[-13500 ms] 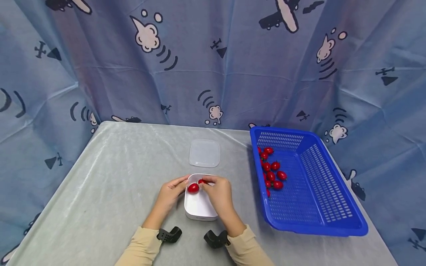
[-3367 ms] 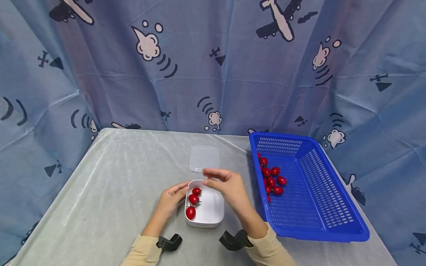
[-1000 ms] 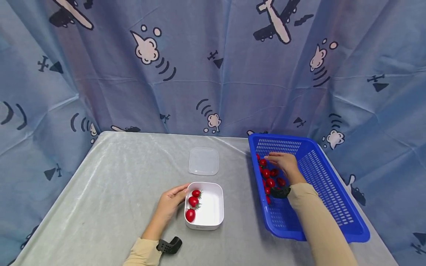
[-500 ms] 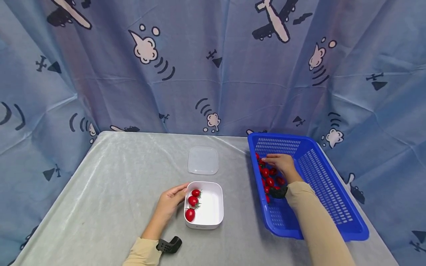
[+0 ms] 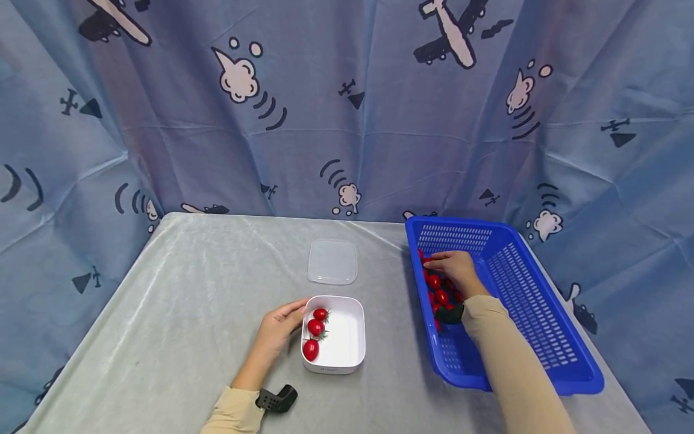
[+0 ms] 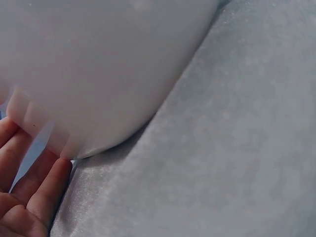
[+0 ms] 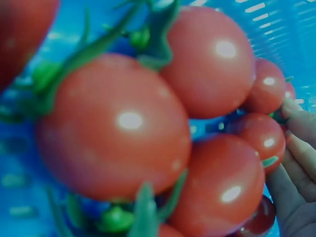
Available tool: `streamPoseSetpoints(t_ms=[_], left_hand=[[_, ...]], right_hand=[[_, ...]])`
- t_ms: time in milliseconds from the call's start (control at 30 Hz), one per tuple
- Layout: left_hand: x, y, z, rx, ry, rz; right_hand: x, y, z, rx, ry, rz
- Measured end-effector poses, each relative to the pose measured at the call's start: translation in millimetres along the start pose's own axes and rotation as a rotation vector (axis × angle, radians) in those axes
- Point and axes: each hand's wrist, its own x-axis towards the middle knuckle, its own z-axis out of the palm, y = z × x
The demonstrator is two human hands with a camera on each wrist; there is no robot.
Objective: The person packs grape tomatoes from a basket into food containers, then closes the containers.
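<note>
My left hand touches the left wall and rim of a small white box. In the left wrist view, its fingers lie against the outer wall. Inside, cherry tomatoes line up along the left: one far, one middle and one near. My right hand reaches into the blue basket, fingertips among the cherry tomatoes at its left side. In the right wrist view, fingertips come together by a green stalk beside a tomato; I cannot tell whether they pinch one.
A clear square lid lies flat behind the white box. Several cherry tomatoes cluster along the basket's left wall, with larger-looking ones close to the right wrist camera. A pale cloth covers the table; a blue patterned curtain hangs behind.
My right hand has gone from over the white box into the basket, then slightly left among the tomatoes. Earlier, the box's tomatoes were still being arranged; my left hand has stayed at the box.
</note>
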Motion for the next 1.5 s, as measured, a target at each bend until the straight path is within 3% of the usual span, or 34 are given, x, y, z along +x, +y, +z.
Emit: streamPoseSetpoints(t_ms=[267, 500, 667, 900, 1267, 1367, 1500], left_hand=[[-1.2, 1.2, 0.2, 0.000, -0.002, 0.004], [-0.5, 1.6, 0.7, 0.012, 0.003, 0.036], [-1.0, 1.6, 0.9, -0.010, 0.000, 0.032], [-1.7, 2.1, 0.4, 0.010, 0.002, 0.039], [1.6, 5.8, -1.8, -0.008, 0.004, 0.018], [1.8, 5.8, -1.9, 0.004, 0.009, 0.033], [1.0, 2.8, -0.6, -0.002, -0.012, 0.023]], right_hand=[[-3.2, -10.4, -12.3, 0.043, 0.060, -0.023], [-19.7, -41.5, -27.1, 0.211, 0.139, -0.043], [-44.2, -61.7, -28.7, 0.339, 0.144, -0.108], [-82.5, -81.7, -18.4, 0.307, 0.087, -0.294], [-131.7, -108.0, 8.2, 0.377, -0.007, -0.427], [-146.0, -114.0, 17.7, 0.343, -0.008, -0.426], [-163.5, -115.4, 30.7, 0.274, -0.005, -0.362]])
